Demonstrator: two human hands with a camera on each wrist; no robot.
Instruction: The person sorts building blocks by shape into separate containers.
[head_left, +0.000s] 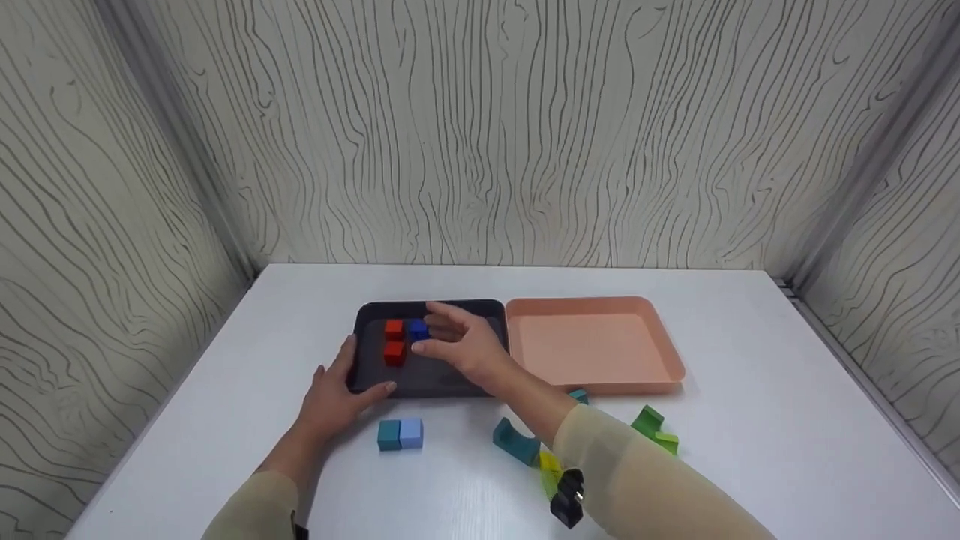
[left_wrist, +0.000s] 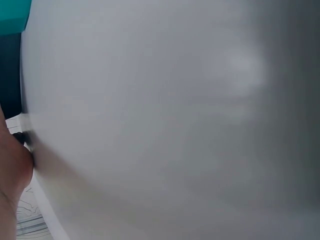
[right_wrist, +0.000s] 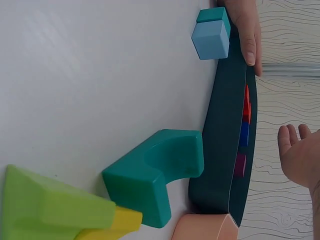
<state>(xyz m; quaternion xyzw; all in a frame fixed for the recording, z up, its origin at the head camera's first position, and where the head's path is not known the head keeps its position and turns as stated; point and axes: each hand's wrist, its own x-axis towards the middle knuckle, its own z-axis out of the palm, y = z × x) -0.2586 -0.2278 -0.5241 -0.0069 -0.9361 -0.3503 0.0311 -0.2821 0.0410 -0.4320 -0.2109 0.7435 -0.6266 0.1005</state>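
Touching the dark tray (head_left: pixel 446 379) near left, your left hand (head_left: pixel 331 396) lies spread; your right hand (head_left: pixel 471 349) hovers above, fingers parted, apparently empty.

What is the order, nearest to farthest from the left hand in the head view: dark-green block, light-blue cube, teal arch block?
1. Light-blue cube: left, beside the teal cube
2. Teal arch block: middle
3. Dark-green block: right

The dark tray (head_left: pixel 450 377) holds cubes (head_left: pixel 394 353) (two red).
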